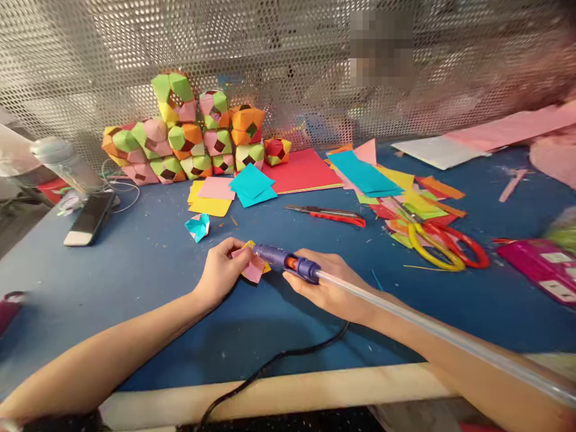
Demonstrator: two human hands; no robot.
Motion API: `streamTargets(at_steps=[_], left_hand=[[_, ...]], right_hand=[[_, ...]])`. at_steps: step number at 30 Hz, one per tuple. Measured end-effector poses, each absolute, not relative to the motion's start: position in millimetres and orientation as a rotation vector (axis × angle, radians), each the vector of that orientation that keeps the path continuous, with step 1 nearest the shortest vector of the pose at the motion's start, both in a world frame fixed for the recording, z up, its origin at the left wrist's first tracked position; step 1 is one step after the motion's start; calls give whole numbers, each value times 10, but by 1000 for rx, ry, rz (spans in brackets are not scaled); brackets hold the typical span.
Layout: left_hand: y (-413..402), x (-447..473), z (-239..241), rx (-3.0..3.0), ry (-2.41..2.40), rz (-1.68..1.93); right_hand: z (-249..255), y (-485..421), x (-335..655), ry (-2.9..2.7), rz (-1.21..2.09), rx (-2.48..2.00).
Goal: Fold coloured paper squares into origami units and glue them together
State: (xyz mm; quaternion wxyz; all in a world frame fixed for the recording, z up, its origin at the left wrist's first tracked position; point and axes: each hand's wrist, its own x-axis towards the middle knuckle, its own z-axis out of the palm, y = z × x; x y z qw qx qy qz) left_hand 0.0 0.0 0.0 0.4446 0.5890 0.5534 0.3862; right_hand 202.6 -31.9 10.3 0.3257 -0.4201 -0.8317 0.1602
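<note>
My left hand (224, 268) pinches a small folded piece of pink and yellow paper (254, 267) just above the blue tabletop. In my right hand (330, 282) is a purple hot glue gun (273, 256), its nozzle pointing left at the paper; whether the tip touches it I cannot tell. A long clear glue stick (405, 307) runs out of the gun's back over my right forearm. From below the gun a black cord (279, 358) curves over the table's front edge. Beyond my left hand lies a small folded blue and pink paper piece (198, 227).
Folded paper balls (183, 141) are stacked along a perforated metal screen (306, 54). Loose squares (253, 185), red sheets (299, 171), a utility knife (326, 215) and scissors (443, 243) lie ahead. A phone (90, 219) and bottle (67, 162) stay left; a magenta power strip (542, 267) lies right.
</note>
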Motion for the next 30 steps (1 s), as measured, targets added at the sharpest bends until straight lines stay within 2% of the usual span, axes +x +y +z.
streamTargets(at_steps=[20,30], left_hand=[[14,-16,-37,1463,1367,1026],[15,-24,-35,1499,1334,982]], right_hand=[[186,-350,2067,-2167,480,-1278],[162,-334,2049,-2161,430,-1227]])
